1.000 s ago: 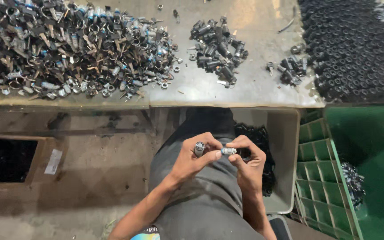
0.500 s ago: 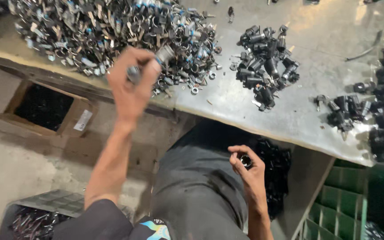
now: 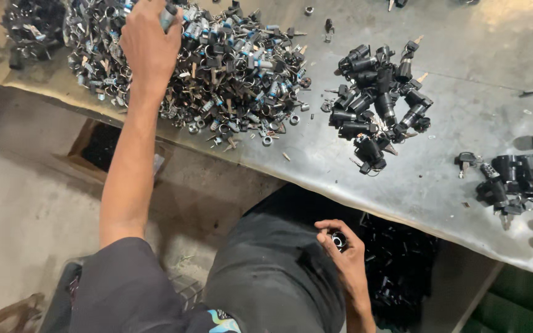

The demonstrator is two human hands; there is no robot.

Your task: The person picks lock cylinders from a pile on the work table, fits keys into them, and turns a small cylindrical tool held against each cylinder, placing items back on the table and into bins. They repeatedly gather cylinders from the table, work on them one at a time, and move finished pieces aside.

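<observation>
Our left hand (image 3: 149, 46) reaches over the big heap of metal parts (image 3: 217, 68) near the bench's far-left edge, fingers closed on a small cylinder (image 3: 169, 13). Our right hand (image 3: 343, 246) grips a black lock barrel (image 3: 338, 239) over the lap, below the bench's near edge. Next, a steady pick seems needed.

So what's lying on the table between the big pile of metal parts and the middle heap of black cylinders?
In the head view, mostly bare metal table separates the big pile from the black heap; only a few stray small parts lie there.
</observation>
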